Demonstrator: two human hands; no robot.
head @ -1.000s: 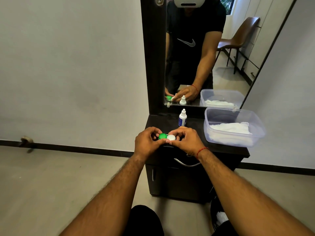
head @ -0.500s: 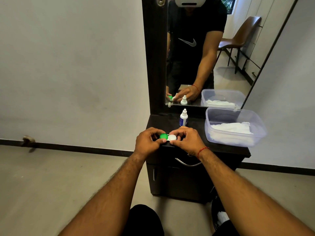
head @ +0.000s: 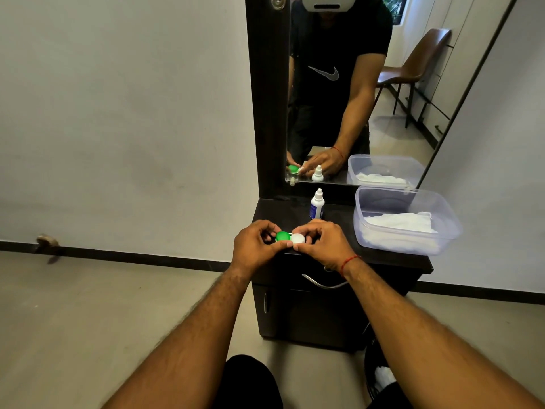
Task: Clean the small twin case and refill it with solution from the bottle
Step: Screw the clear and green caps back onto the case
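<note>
The case (head: 290, 237) sits at frame centre, over the front edge of the cabinet (head: 309, 314) top. It has a green cap (head: 282, 236) on the left and a white cap (head: 298, 239) on the right.

- Left hand (head: 253, 246): fingers curled round the green end, thumb along the near side.
- Right hand (head: 324, 243): fingers curled round the white end, thumb at the near edge.

The two thumb tips meet just below the case. The fingers hide the case body and its underside, so whether it rests on the top or is lifted cannot be told.

The bottle (head: 317, 205) stands upright just behind the hands, capped – its label is too small to read. To the right, a clear tub (head: 361, 211) holds white cloth (head: 398, 224). The mirror (head: 354, 98) behind repeats the scene.
</note>
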